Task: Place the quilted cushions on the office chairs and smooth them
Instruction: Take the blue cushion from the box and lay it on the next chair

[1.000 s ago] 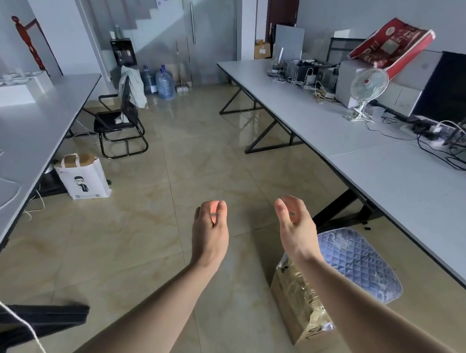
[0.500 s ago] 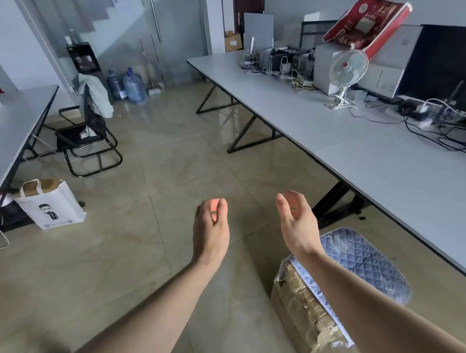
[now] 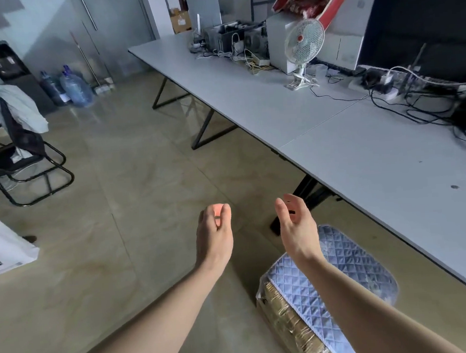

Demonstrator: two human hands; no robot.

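A pale blue quilted cushion [image 3: 353, 267] lies on top of a tape-wrapped cardboard box [image 3: 291, 327] on the floor at the lower right. My right hand [image 3: 297, 224] hovers just above its far left corner, fingers apart and empty. My left hand [image 3: 214, 230] is held out over the bare floor to the left of it, fingers loosely curled and holding nothing. A black office chair [image 3: 21, 162] with a white garment over its back stands at the far left, well away from both hands.
A long grey desk [image 3: 335, 146] runs along the right, carrying a small fan [image 3: 303, 51], cables, computer cases and a dark monitor [image 3: 423, 27]. A white paper bag [image 3: 3, 250] sits on the floor at left. Water bottles [image 3: 74, 88] stand by the back wall.
My view has swung to the right and closer: the left desk has gone out of sight and the cushion on the box sits nearer. Both hands keep their pose.
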